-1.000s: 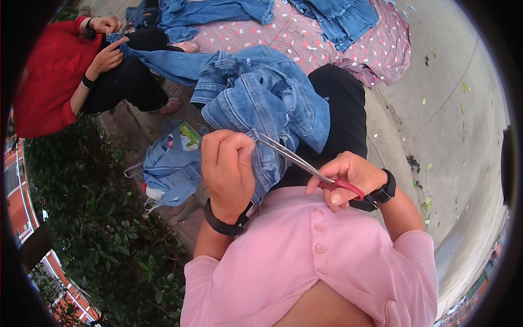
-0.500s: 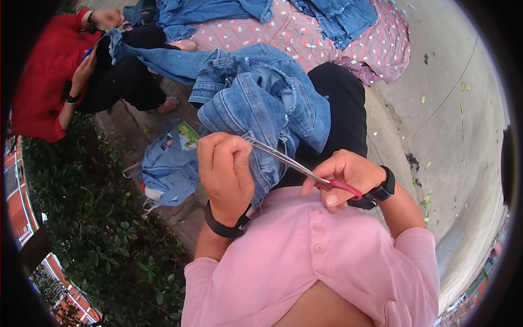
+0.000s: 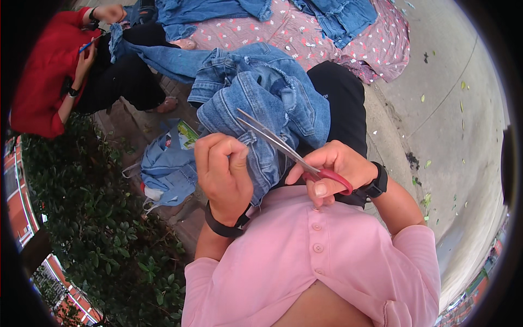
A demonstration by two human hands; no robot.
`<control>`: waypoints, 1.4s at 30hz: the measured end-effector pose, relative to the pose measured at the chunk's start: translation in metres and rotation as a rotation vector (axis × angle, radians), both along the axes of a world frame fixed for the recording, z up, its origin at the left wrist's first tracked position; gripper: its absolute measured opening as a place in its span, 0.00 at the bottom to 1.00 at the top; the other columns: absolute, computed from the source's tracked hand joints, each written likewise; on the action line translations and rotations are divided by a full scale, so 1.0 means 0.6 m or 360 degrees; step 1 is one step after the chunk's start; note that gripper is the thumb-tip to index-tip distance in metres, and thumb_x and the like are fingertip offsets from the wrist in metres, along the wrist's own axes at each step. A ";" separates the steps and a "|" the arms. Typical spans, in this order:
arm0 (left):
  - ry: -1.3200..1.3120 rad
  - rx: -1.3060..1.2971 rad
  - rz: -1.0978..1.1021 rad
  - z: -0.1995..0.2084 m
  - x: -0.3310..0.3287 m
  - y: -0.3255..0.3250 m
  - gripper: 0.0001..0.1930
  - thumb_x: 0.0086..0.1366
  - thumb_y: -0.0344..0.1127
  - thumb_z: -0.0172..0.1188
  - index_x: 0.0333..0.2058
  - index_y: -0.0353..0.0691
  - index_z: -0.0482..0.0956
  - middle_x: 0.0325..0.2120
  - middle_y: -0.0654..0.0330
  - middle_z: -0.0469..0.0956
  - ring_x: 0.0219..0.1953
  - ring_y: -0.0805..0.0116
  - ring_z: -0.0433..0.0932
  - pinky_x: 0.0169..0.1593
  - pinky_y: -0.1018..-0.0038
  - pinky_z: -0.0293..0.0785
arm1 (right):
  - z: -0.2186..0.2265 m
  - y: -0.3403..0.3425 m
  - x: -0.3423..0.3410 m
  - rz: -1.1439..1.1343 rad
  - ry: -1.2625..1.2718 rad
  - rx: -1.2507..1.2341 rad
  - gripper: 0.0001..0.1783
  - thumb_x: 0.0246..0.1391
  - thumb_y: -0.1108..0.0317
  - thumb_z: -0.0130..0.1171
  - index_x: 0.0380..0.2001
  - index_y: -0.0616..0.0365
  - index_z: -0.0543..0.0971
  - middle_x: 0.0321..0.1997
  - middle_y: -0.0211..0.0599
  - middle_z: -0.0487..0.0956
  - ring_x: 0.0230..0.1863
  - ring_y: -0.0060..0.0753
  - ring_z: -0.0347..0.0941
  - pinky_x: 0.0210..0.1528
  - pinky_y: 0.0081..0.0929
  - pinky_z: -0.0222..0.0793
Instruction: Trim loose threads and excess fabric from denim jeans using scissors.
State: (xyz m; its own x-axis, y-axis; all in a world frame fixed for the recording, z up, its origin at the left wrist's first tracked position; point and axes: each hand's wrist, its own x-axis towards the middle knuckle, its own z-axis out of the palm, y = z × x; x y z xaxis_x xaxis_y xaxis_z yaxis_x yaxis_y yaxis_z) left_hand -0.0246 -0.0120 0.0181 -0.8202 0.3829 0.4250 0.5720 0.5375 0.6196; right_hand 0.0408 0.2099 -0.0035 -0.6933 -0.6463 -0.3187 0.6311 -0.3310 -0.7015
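Observation:
A pair of scissors (image 3: 280,144) with red handles is in my right hand (image 3: 348,166), its blades slightly apart and pointing up and to the left. Blue denim jeans (image 3: 239,103) with frayed patches lie bunched over my lap, behind the blades. Beside them on the left, my left hand (image 3: 223,177) is raised with its fingertips pinched together. Whatever the fingertips hold, if anything, is too small to make out. The blade tips sit above my left fingertips, in front of the denim and apart from the hand.
At the upper left sits a person in red (image 3: 46,82) with a blue-handled tool. A denim bag (image 3: 171,169) stands on the paving at left, near leafy bushes (image 3: 109,234). More denim pieces (image 3: 340,22) lie on a pink patterned cloth (image 3: 239,35) at the back.
The scissors have opened a little and their tips have swung up, away from my left fingertips. My right hand has shifted slightly up and left. My left hand has barely moved.

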 end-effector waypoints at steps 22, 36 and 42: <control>-0.0041 -0.0064 0.0051 0.014 0.004 0.009 0.10 0.53 0.22 0.63 0.35 0.36 0.75 0.32 0.55 0.71 0.34 0.61 0.70 0.36 0.69 0.68 | -0.021 0.017 0.034 -0.0073 -0.0027 -0.0080 0.24 0.48 0.63 0.68 0.44 0.70 0.76 0.20 0.36 0.79 0.18 0.19 0.73 0.20 0.16 0.68; -0.0010 -0.0094 -0.0007 0.004 0.005 0.002 0.06 0.56 0.22 0.60 0.33 0.35 0.74 0.30 0.56 0.71 0.33 0.59 0.70 0.36 0.69 0.66 | -0.023 0.022 0.041 -0.0030 0.0000 -0.0125 0.25 0.47 0.63 0.68 0.43 0.72 0.77 0.19 0.39 0.79 0.16 0.21 0.73 0.19 0.17 0.67; -0.0043 -0.0054 -0.0010 0.006 0.006 0.003 0.06 0.56 0.22 0.59 0.32 0.35 0.74 0.30 0.56 0.71 0.33 0.59 0.70 0.36 0.69 0.66 | -0.021 0.022 0.033 0.0057 -0.0001 -0.0073 0.25 0.47 0.63 0.69 0.43 0.71 0.77 0.19 0.38 0.79 0.16 0.20 0.73 0.18 0.16 0.67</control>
